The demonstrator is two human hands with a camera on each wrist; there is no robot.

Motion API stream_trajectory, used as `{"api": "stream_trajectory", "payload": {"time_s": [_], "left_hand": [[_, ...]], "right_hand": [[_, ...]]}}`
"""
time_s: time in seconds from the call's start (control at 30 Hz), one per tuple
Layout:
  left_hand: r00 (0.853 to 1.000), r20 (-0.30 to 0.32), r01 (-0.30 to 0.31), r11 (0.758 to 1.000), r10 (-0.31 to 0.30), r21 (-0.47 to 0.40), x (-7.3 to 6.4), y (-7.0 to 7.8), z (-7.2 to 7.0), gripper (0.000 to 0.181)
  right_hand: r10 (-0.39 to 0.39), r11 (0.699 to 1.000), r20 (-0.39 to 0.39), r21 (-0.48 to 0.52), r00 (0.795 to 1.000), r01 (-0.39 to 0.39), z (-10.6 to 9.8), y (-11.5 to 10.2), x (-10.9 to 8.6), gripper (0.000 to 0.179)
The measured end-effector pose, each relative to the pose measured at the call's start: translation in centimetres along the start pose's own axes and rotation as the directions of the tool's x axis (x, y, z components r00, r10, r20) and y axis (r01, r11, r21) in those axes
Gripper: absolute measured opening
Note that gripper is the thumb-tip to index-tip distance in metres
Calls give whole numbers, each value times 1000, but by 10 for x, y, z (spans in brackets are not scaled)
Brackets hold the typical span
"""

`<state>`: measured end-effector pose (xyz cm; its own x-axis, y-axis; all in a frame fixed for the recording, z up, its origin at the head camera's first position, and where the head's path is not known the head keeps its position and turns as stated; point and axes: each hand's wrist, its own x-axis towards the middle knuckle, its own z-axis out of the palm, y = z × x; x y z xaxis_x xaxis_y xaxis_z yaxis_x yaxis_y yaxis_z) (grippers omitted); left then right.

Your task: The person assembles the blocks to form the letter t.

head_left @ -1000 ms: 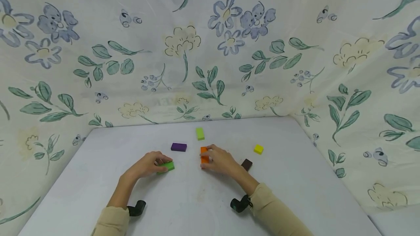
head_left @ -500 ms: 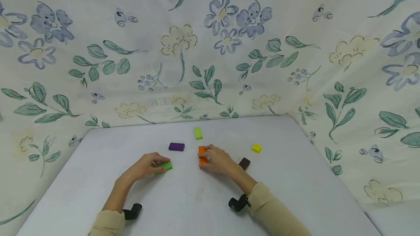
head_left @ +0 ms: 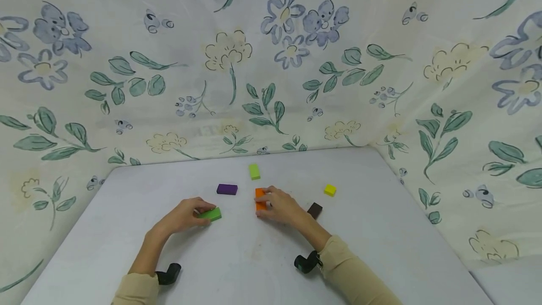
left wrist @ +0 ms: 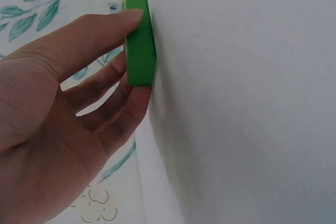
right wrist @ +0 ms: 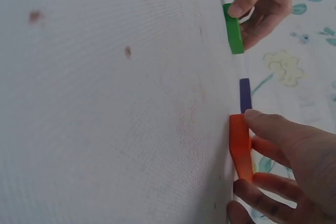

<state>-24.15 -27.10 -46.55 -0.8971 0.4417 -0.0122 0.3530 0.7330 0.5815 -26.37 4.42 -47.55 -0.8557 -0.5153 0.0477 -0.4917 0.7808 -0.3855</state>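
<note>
In the head view, my left hand (head_left: 186,215) holds a green block (head_left: 213,214) by its sides, left of the table's middle. The left wrist view shows the thumb on the near face of this green block (left wrist: 140,51) and fingers behind it. My right hand (head_left: 282,206) grips an orange block (head_left: 260,206), which points away from me, between thumb and fingers. Seen from the right wrist, the thumb touches one end of the orange block (right wrist: 240,142) and fingers reach the other end. The two held blocks are apart, with bare tabletop between them.
Beyond the hands lie a purple block (head_left: 227,189) and a lime block (head_left: 254,172). A yellow block (head_left: 330,190) is to the right, and a dark brown block (head_left: 314,210) is partly covered by the right wrist. Floral cloth (head_left: 228,121) hangs around the white table (head_left: 254,267).
The head view has turned slightly to the right, so everything sits a little further left. Both hands keep hold of the same blocks in the same places.
</note>
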Motion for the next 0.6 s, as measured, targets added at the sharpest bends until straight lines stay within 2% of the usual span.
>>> {"api": "stream_trajectory", "payload": {"time_s": [0.27, 0.6], "left_hand": [[999, 12, -44, 999, 43, 11, 1, 1, -2, 39], [999, 3, -51, 999, 51, 10, 9, 7, 0, 38]], "right_hand": [[4, 999, -2, 41, 1000, -4, -2, -1, 0, 43], [5, 997, 1, 77, 1000, -5, -2, -1, 0, 43]]}}
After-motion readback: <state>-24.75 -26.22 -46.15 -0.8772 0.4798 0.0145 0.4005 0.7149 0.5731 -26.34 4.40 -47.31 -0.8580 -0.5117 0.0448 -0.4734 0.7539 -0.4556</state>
